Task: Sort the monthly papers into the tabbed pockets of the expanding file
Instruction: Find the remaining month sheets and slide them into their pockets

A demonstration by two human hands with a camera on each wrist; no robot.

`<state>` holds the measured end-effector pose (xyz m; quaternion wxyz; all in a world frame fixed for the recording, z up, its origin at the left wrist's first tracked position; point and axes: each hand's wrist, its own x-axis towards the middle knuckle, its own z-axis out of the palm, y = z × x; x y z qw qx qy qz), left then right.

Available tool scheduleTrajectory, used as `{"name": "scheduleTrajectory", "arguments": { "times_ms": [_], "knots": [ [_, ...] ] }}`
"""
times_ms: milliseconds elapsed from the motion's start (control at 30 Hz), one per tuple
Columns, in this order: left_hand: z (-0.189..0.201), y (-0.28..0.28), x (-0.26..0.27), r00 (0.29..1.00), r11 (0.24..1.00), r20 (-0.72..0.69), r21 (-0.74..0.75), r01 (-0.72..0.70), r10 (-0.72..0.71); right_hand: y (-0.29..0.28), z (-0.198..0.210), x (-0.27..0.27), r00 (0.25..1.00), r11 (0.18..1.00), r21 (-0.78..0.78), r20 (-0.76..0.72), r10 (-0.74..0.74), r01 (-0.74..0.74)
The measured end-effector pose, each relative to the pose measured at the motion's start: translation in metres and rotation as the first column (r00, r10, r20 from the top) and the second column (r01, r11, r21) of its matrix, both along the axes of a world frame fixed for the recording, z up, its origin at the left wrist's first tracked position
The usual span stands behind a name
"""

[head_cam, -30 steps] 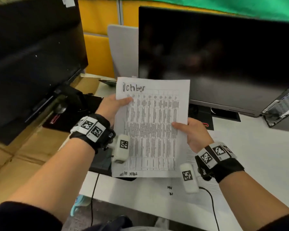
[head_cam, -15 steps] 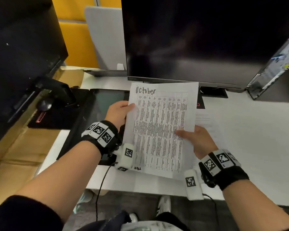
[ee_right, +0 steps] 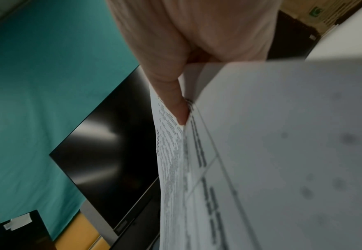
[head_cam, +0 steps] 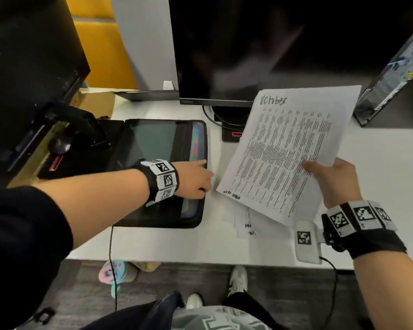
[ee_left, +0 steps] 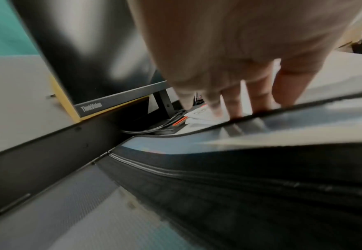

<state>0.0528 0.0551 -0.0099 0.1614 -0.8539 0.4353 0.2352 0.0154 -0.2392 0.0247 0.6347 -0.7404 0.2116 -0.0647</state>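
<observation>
The expanding file [head_cam: 157, 172] lies open and flat at the left of the white desk [head_cam: 379, 163], its coloured tabs [head_cam: 197, 144] in a strip along its right-hand side. The left hand [head_cam: 193, 178] reaches over that edge; in the left wrist view its fingers [ee_left: 259, 99] run nearly straight down to the file's rim and hold nothing, though blur hides exactly what they touch. The job here is, I judge, to find the October tab and spread that pocket wide with these fingers before the sheet comes across. Further right, more papers [head_cam: 250, 225] lie on the desk. The right hand [head_cam: 336, 182] pinches the sheet headed October [head_cam: 289, 148] at its lower right edge, thumb on top, raised and tilted. Held by one edge it will sag, so lead with a short edge, squarely into the gap.
</observation>
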Motion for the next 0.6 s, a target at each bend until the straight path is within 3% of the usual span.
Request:
{"name": "scheduleTrajectory", "arguments": {
  "times_ms": [67, 133, 233, 400, 600],
  "knots": [
    [0.015, 0.001, 0.008, 0.999, 0.995, 0.047, -0.100, 0.013, -0.008, 0.003, 0.000, -0.002, 1.000, 1.000, -0.002, -0.002, 0.012, -0.012],
    [0.029, 0.003, 0.015, 0.993, 0.993, 0.113, -0.104, 0.050, -0.038, 0.005, 0.000, -0.004, 1.000, 1.000, -0.003, -0.001, 0.030, -0.030],
    [0.043, 0.014, 0.021, 0.958, 0.976, 0.210, 0.139, 0.170, -0.196, 0.005, 0.002, -0.007, 0.999, 0.999, -0.006, 0.004, 0.046, -0.046],
    [0.052, 0.024, 0.007, 0.962, 0.897, 0.169, 0.424, 0.124, -0.213, 0.005, 0.004, -0.010, 0.998, 0.999, -0.007, 0.020, 0.052, -0.052],
    [0.038, 0.015, -0.004, 0.967, 0.839, 0.158, 0.537, 0.086, -0.200, 0.007, 0.001, -0.011, 0.998, 0.999, -0.002, 0.030, 0.051, -0.051]
  ]
}}
